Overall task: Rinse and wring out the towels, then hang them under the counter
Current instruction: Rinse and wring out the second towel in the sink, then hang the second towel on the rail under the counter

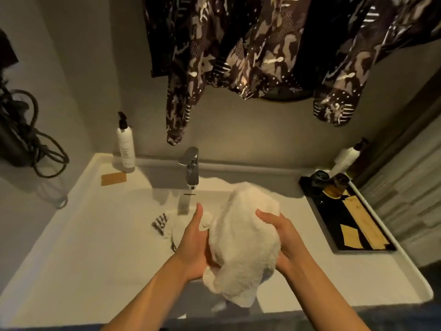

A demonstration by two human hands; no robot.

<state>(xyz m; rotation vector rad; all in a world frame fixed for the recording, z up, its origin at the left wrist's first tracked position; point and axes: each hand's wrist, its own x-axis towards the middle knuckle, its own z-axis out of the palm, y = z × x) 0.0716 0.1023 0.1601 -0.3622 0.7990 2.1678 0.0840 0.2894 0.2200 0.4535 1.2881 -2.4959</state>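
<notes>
Gripping a bunched white towel [241,242] from both sides, a person works just in front of the faucet [191,168], over the white sink [95,235]. The left hand [194,247] presses its side with fingers nearly straight; the right hand [279,232] curls round its upper edge. A second, striped towel [167,225] lies in the basin below the faucet, left of the hands.

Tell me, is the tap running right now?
On. A stream of water falls from the faucet spout into the sink, just left of the white towel.
</notes>
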